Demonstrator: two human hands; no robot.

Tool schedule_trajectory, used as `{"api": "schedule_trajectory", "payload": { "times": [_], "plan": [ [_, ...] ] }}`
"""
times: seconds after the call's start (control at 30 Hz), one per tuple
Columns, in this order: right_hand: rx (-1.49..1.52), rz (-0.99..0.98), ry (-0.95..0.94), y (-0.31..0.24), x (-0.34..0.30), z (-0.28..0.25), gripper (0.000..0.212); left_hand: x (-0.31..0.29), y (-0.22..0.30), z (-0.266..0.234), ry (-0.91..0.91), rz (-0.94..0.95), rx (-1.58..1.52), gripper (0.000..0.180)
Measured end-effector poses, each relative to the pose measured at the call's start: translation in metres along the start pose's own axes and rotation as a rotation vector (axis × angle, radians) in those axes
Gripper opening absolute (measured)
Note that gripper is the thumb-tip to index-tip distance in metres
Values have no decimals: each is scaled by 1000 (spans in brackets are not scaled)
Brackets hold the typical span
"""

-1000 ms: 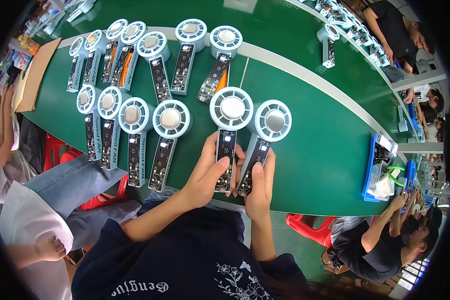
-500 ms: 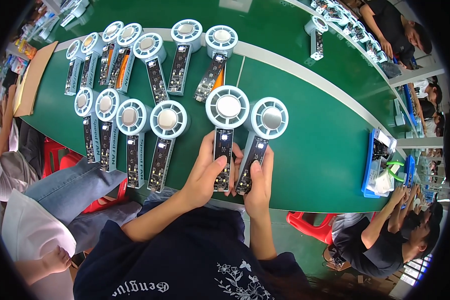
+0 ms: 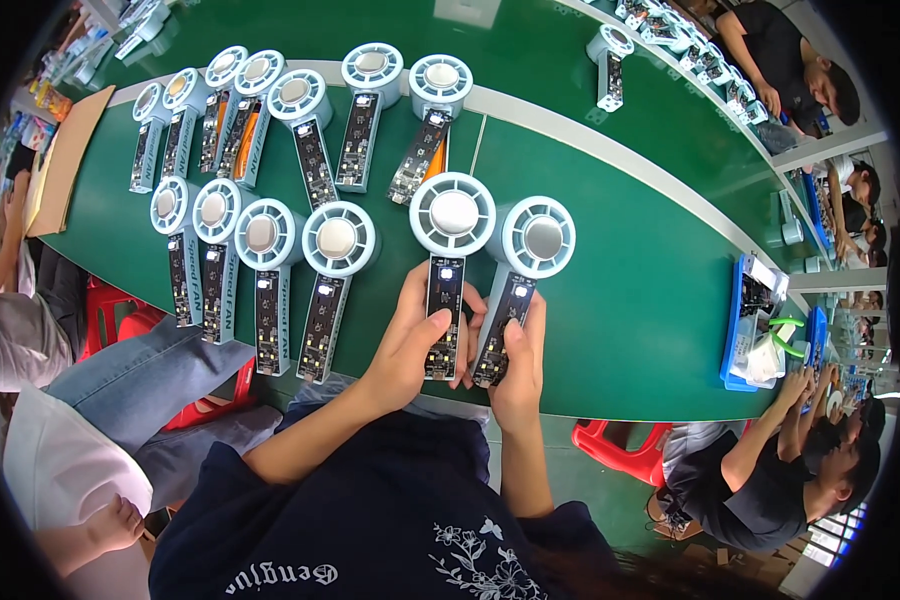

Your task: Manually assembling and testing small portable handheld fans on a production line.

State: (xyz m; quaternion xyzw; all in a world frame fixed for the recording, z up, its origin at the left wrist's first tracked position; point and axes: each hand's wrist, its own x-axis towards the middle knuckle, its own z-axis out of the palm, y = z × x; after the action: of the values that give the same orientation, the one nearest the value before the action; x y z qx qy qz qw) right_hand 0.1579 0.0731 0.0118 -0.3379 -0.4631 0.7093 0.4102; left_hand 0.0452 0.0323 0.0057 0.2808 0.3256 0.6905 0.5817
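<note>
Two pale blue handheld fans with round slotted heads, silver centre discs and bare black circuit boards stand side by side over the green table. My left hand (image 3: 406, 345) is closed round the handle of the left fan (image 3: 452, 213), its thumb lying on the board. Round the other handle my right hand (image 3: 520, 372) is closed, thumb on the board of the right fan (image 3: 538, 238). A small white light glows on each board. To my left lie several similar fans, a near row with one fan (image 3: 337, 240) closest to my left hand, and a far row (image 3: 440, 80).
A brown cardboard sheet (image 3: 73, 160) lies at the table's left end. On the right edge sits a blue tray (image 3: 735, 340) with parts and a green-handled tool. One fan (image 3: 610, 70) lies across the pale rail on the far green surface. Co-workers sit at both sides, near red stools (image 3: 620, 450).
The lone fan on the far surface has shifted left and slightly up in view. My hands and both held fans have hardly moved.
</note>
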Motion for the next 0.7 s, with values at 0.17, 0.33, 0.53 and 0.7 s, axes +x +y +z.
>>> {"api": "schedule_trajectory", "payload": {
  "times": [0.17, 0.33, 0.53, 0.7],
  "plan": [
    [33, 34, -9, -4, 0, 0, 31, 2, 4, 1, 12, -49, 12, 38],
    [71, 71, -7, -6, -1, 0, 25, -1, 3, 7, 49, -51, -25, 39],
    [40, 66, 27, -11, -3, 1, 24, -23, 27, 3, -22, -104, -127, 42],
    [39, 139, 49, -18, -13, 14, 27, -60, 87, -9, -77, -133, -204, 47]
  ]
}}
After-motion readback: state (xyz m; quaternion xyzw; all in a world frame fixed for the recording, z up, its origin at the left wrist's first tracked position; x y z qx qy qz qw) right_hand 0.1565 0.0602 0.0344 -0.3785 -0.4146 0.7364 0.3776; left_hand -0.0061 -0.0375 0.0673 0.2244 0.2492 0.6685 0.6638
